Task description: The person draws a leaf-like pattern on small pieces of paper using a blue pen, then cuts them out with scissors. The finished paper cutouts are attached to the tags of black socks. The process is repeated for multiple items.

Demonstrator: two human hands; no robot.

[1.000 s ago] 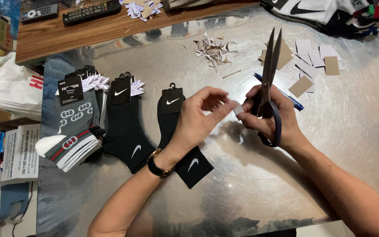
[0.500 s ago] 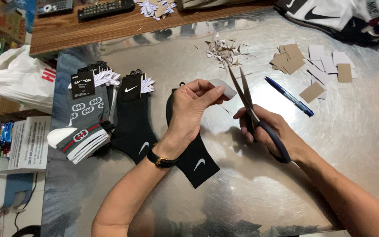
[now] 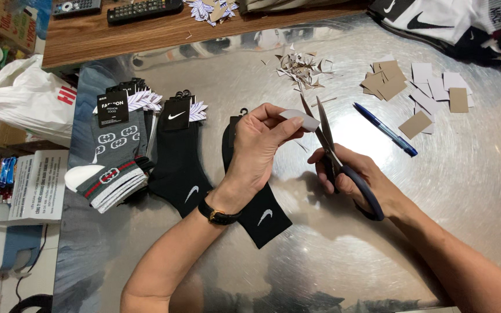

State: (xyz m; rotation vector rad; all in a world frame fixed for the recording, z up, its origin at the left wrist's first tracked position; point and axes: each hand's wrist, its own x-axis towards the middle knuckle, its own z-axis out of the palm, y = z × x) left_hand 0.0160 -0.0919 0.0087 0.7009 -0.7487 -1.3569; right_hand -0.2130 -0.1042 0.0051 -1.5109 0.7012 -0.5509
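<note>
- Left hand (image 3: 259,152): fingers curled, thumb and fingertips pinching a small white card piece (image 3: 300,120) by its left end; the card's right end juts toward 3 o'clock, into the scissors.
- Right hand (image 3: 352,179): closed through the dark blue loops of the scissors (image 3: 327,142); blades point to about 11 o'clock and stand parted in a narrow V, tips just beside the card's right edge.
- Card piece: pale grey-white, flat, roughly oblong with rounded corners, held above the tabletop (image 3: 465,191), near the centre of view.
- Left wrist carries a black-strapped watch (image 3: 218,215); this forearm crosses over a black sock (image 3: 262,211) lying flat with a white mark near its toe.
- At 9 o'clock of the left hand: a second black sock (image 3: 178,156), then a grey patterned sock bundle (image 3: 114,156), all close together.
- At 12 o'clock of the hands: a heap of paper offcuts (image 3: 304,71).
- At 2 o'clock: a blue pen (image 3: 385,128) lying aslant, with brown and white card squares (image 3: 416,87) spread beyond it.
- Tabletop is shiny brushed metal. Open metal lies from 3 to 6 o'clock of the right hand, out to the view's right edge.
- Far edge at 12 o'clock meets a wooden shelf (image 3: 146,32); left edge at 9 o'clock runs beside a white plastic bag (image 3: 24,101).
</note>
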